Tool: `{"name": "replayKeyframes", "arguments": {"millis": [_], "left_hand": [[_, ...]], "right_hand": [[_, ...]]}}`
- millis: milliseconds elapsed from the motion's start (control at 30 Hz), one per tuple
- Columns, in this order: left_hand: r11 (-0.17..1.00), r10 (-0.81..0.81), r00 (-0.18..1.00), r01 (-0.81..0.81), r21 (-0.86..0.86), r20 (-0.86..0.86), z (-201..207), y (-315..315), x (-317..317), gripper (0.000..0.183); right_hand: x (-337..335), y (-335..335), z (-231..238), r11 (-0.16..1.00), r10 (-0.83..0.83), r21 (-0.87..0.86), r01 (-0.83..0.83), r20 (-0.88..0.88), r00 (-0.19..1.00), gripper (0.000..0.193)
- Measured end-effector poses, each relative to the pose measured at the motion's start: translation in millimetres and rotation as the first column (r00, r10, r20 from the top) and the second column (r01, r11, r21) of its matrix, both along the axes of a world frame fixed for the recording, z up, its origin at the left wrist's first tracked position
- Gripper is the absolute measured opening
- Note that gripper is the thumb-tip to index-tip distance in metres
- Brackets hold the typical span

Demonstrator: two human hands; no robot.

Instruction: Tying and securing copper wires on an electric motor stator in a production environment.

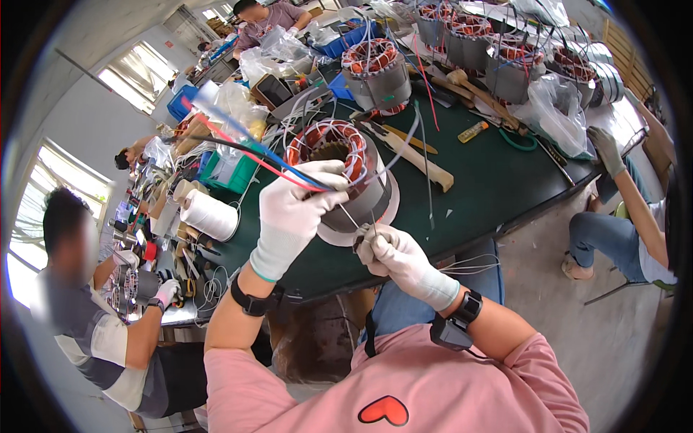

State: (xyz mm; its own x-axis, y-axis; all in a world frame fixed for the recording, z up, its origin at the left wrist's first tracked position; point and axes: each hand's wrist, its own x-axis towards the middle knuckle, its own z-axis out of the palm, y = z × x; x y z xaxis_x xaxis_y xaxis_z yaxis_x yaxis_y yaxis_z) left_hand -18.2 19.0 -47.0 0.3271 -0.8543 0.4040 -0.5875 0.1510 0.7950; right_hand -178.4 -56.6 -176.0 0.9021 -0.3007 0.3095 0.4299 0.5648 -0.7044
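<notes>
Copper-wound stator (372,193): on desk (473,173). My left hand (287,220): gripping coloured leads (278,160), stator's near-left side. My right hand (401,258): pinching a small dark piece (359,237), kind unclear, in front of the stator.

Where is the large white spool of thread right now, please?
In the head view, the white spool is left of the person's left hand, beside the green bin.
</notes>
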Motion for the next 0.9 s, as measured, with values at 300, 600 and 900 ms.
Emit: {"name": "replayKeyframes", "arguments": {"millis": [300, 600, 900], "left_hand": [[0.994, -0.018, 0.271, 0.107, -0.011, 0.962, 20, 3, -1, 0.029], [0.958, 0.092, 0.987, -0.053, 0.283, -0.128, 32, 3, -7, 0.014], [0.935, 0.103, 0.994, -0.084, 0.344, -0.037, 51, -1, -12, 0.016]], "right_hand": [[3, 3, 2, 0.999, -0.052, -0.009, 0.051, -0.036, 0.998, 0.036], [5, 6, 0, 1.0, 0.002, -0.017, -0.002, 0.004, 1.0, 0.044], [7, 4, -5, 0.999, -0.001, -0.037, 0.0, -0.024, 1.0, 0.041]]}}
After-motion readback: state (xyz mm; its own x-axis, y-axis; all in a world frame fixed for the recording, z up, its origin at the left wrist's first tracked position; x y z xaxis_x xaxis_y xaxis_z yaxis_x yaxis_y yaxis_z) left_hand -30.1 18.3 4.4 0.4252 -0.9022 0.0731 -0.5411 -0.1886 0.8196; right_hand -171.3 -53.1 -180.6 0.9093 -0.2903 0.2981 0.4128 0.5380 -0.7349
